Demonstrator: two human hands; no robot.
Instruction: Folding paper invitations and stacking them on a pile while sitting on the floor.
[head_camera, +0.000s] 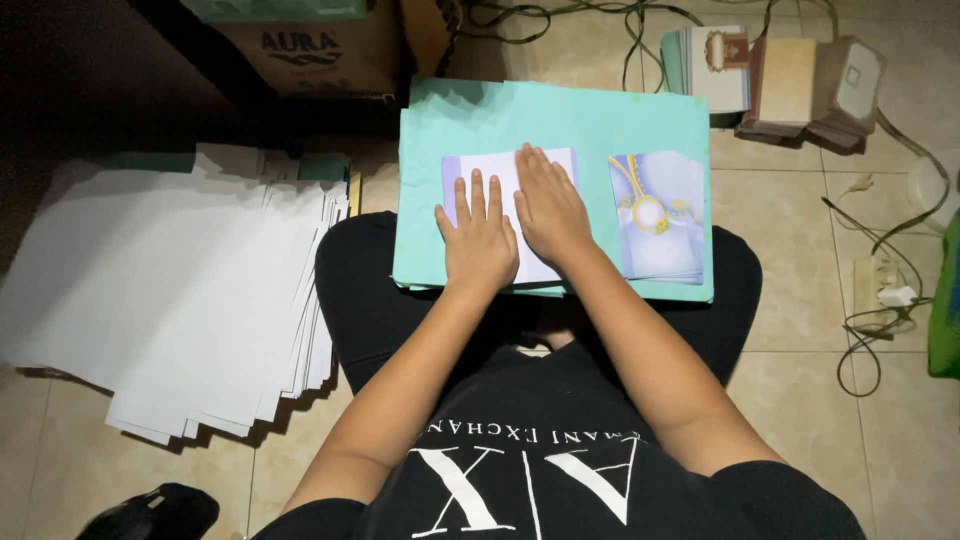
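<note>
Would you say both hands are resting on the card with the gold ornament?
No, both the left hand and right hand press flat on the white sheet; the ornament card lies untouched beside them.

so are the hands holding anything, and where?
Nothing gripped. Left hand and right hand press flat, palms down, on the middle of the white card.
</note>
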